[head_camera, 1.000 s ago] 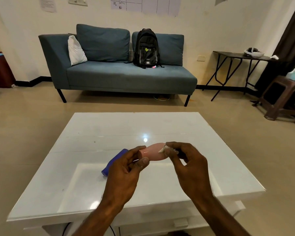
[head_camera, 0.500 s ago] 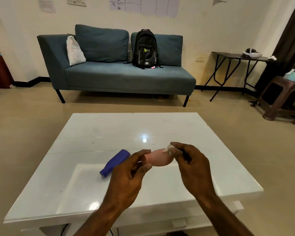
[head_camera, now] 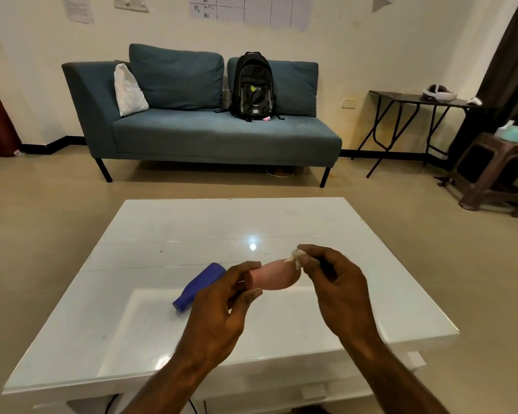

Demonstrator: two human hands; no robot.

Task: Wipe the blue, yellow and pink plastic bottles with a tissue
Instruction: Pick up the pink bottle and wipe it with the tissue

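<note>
Behind the white bench (head_camera: 341, 228) stands a teal sofa (head_camera: 207, 135) against a pale wall, with a white pillow (head_camera: 129, 91) at its left end and a black backpack (head_camera: 253, 86) propped upright between two back cushions. To the right of the sofa a dark folding table (head_camera: 413, 100) carries a headset (head_camera: 438, 92), and a brown stool (head_camera: 497, 171) sits near the right edge of the head view. On the glossy bench top a blue bottle (head_camera: 199, 286) lies on its side, angled with its narrow end toward the person, resting just left of the hands and untouched. Above the bench, the left hand (head_camera: 222, 315) pinches one end of the pink bottle (head_camera: 274, 276) between thumb and fingertips, holding it lying roughly level in the air. The right hand (head_camera: 338, 291) has its fingers bunched together around a small crumpled tissue (head_camera: 295, 258), which is pressed against the upper right end of the pink bottle. Both forearms reach in from the bottom of the view. No yellow bottle shows anywhere on the bench in this view.
</note>
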